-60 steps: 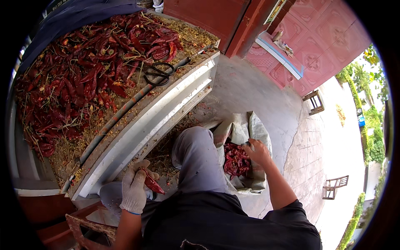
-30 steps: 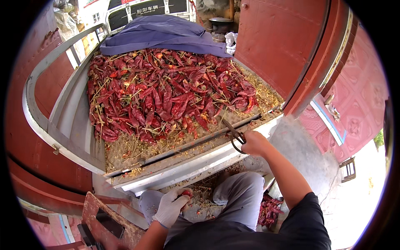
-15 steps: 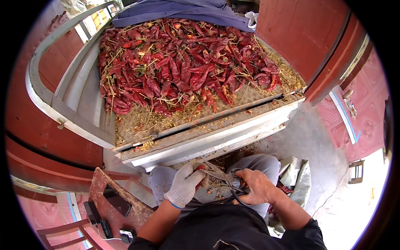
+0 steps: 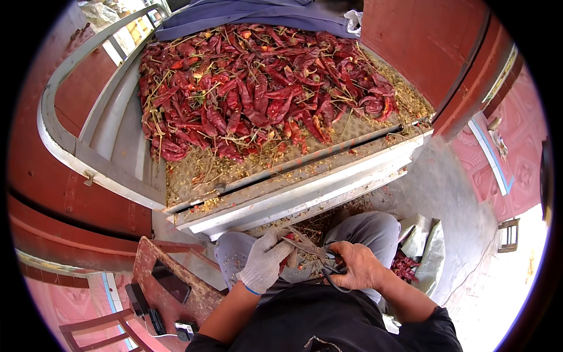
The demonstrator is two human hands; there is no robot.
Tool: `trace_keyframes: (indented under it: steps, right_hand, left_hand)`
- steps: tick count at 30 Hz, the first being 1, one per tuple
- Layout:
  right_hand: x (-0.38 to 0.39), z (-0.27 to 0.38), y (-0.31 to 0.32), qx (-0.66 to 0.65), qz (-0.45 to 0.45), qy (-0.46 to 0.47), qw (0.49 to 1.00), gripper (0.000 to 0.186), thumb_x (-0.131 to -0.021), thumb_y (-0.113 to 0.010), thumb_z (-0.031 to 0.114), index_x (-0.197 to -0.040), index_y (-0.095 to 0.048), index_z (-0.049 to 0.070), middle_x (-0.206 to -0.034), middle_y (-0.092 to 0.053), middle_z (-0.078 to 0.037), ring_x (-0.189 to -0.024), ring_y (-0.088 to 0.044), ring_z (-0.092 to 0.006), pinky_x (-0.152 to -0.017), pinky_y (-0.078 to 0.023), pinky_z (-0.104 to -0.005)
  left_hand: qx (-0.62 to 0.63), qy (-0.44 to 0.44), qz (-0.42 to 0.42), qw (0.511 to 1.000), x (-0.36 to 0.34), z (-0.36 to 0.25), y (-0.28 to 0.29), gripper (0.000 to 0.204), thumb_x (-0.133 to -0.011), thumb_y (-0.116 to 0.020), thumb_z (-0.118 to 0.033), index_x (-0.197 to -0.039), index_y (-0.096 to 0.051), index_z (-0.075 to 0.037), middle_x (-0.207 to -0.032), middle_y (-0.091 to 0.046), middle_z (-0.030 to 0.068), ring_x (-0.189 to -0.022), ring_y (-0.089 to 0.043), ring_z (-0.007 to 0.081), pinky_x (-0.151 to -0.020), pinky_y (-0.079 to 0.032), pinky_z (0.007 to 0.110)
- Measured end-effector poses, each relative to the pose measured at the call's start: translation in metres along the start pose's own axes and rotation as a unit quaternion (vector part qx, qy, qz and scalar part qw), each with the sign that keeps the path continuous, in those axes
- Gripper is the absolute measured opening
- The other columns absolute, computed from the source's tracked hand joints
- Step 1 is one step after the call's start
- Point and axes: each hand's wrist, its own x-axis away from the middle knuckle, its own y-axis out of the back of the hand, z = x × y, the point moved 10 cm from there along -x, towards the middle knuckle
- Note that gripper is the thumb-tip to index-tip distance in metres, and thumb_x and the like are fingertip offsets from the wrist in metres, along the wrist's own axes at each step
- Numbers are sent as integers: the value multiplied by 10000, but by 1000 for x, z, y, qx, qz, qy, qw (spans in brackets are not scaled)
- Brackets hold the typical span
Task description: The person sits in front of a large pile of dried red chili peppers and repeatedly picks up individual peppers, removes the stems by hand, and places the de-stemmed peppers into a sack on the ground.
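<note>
My left hand (image 4: 262,262), in a pale knitted glove, is closed around a red chili pepper (image 4: 290,237) in front of my lap. Bare, my right hand (image 4: 360,264) grips the dark looped handles of a pair of scissors (image 4: 309,247). The metal blades are apart and point left, their tips beside the pepper and the gloved fingers. Part of the pepper is hidden by the glove. Beyond my knees, a wide heap of dried red chili peppers (image 4: 246,97) with stems lies on the cart bed (image 4: 211,179).
A white-edged ledge (image 4: 316,188) fronts the cart bed, with a curved metal rail (image 4: 64,135) at left. Purple cloth (image 4: 234,20) covers the heap's far side. By my right knee stands a pale sack (image 4: 433,258) with peppers (image 4: 404,267). At left, a worn wooden stool (image 4: 205,302) holds a phone (image 4: 171,281).
The whole view has shifted slightly, and more of the peppers by the sack show. Both hands keep their holds, with the scissor blades still apart beside the pepper.
</note>
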Motion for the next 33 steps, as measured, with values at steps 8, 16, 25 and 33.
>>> trace_keyframes:
  steps: [8, 16, 25, 33]
  right_hand:
    - [-1, 1, -6, 36, -11, 4, 999, 696, -829, -794, 535, -1179, -634, -45, -927, -715, -232, -884, -715, -433, -803, -565, -504]
    - [13, -21, -30, 36, 1, -15, 999, 497, -903, -741, 455, -1097, -635, 9, -843, -694, -239, -812, -697, -453, -728, -554, -534]
    - [9, -75, 123, 136, -236, -169, 947, 457, -884, -767, 366, -1144, -657, 7, -884, -741, -227, -875, -728, -431, -787, -577, -509]
    - [-102, -105, 215, 333, -219, -182, 899, 483, -886, -753, 482, -977, -664, 16, -857, -739, -219, -862, -726, -432, -783, -563, -538]
  left_hand:
    - [-1, 27, -8, 1000, -1, 4, -4, 217, -1046, -572, -174, -1095, -679, 7, -717, -604, 13, -614, -498, 62, -550, -366, 239]
    - [-23, 42, -1, 999, 0, 8, -3, 199, -1042, -571, -147, -1107, -678, 7, -743, -610, 9, -621, -508, 61, -560, -378, 235]
    - [-4, 57, -25, 998, -3, 22, 10, 207, -1037, -565, -137, -1119, -676, 17, -752, -638, 23, -614, -521, 72, -557, -388, 232]
    - [-60, 74, -43, 995, 1, 14, 23, 215, -1024, -536, -66, -1167, -652, 45, -749, -642, 53, -644, -596, 122, -604, -452, 244]
